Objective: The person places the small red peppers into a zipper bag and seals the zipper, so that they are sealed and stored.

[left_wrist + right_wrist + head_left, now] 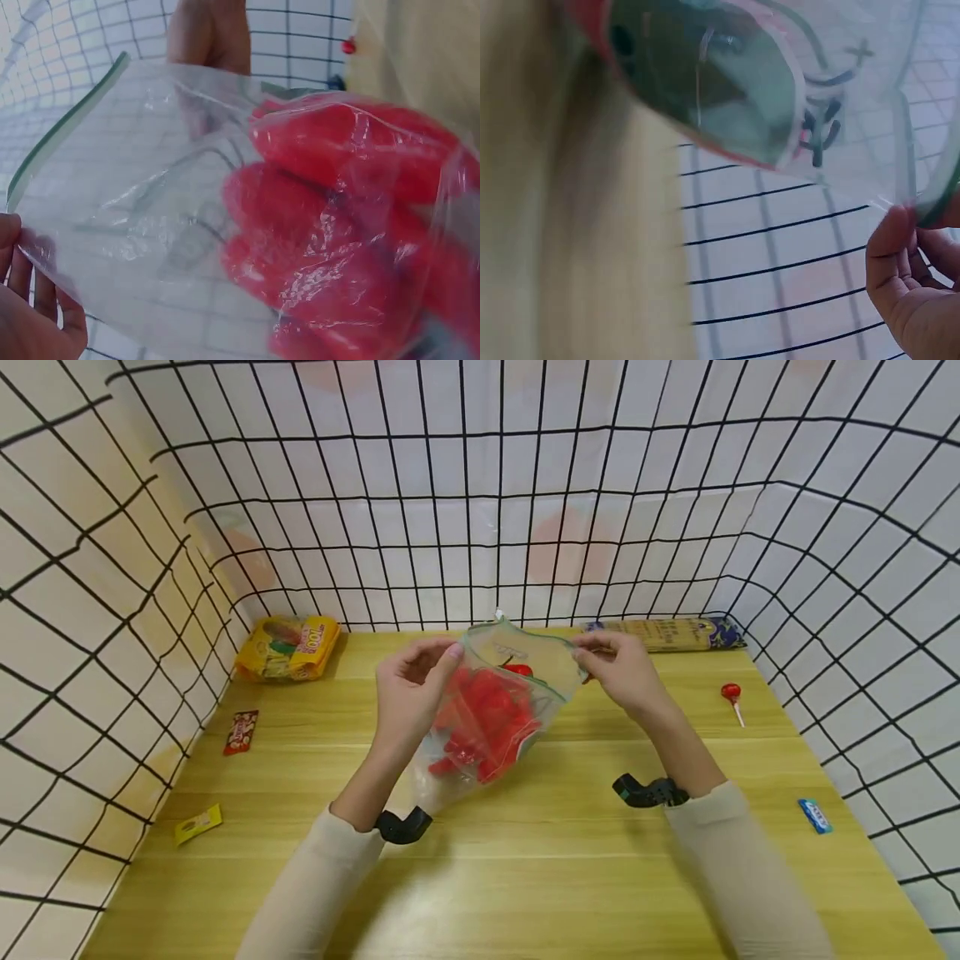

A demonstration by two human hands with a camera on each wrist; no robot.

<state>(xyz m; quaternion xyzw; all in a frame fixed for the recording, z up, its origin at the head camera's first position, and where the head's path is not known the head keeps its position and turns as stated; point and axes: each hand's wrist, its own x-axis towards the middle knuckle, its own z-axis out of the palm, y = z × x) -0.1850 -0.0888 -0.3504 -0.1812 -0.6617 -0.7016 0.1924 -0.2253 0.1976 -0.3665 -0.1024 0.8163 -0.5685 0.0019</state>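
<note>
Both hands hold up a clear zip bag (pixel 558 672) with green sealing strips, its mouth spread at the top. Inside lie several glossy red things (pixel 300 247), tapered like peppers, some with thin dark stems. At the bag's left top corner, my left hand (pixel 408 689) pinches the edge between thumb and fingers; it also shows in the left wrist view (pixel 37 319). My right hand (pixel 626 672) pinches the opposite corner by the green strip, seen close up in the right wrist view (pixel 919 277). Dark printed marks and a greenish panel (pixel 727 90) show on the bag.
A black wire grid (pixel 495 497) encloses the wooden table (pixel 517 893) at back and sides. Left lie a yellow package (pixel 307 647), a red wrapped bar (pixel 241 732) and a yellow packet (pixel 198 824). Right are a long patterned packet (pixel 682 635), a red lollipop (pixel 732 693) and a blue packet (pixel 814 816).
</note>
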